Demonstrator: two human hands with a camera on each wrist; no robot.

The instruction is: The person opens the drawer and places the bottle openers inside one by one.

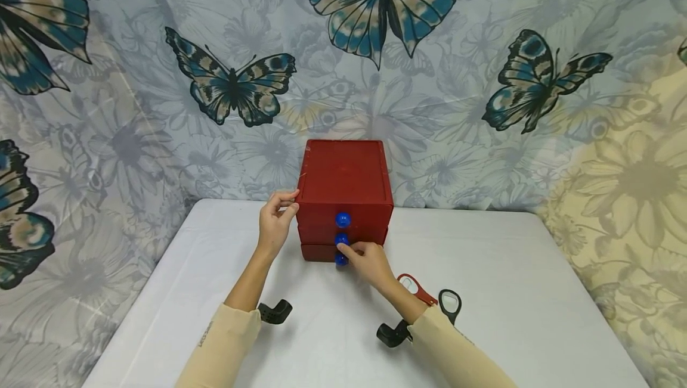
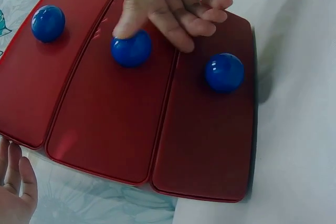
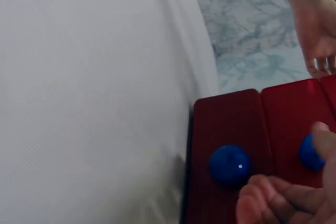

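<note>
A red three-drawer box [image 1: 346,170] stands toward the back of the white table, with a round blue knob on each drawer front. My left hand [image 1: 275,221] is at the box's left side, thumb and fingertips extended to its upper front corner. The right hand [image 1: 370,263] is in front of the drawers. Its thumb rests on the middle knob [image 2: 131,50], while the other fingers, loosely extended, lie over the seam beside the bottom drawer. The bottom knob [image 2: 224,72] and top knob [image 2: 48,23] are untouched. All three drawer fronts look closed.
On the table [image 1: 515,292], near the right forearm, lie a red scissor handle [image 1: 421,292] and a black scissor handle [image 1: 449,304], partly hidden by the arm. Black wrist cameras [image 1: 275,312] hang from both sleeves. A butterfly-patterned cloth [image 1: 429,108] hangs behind the box.
</note>
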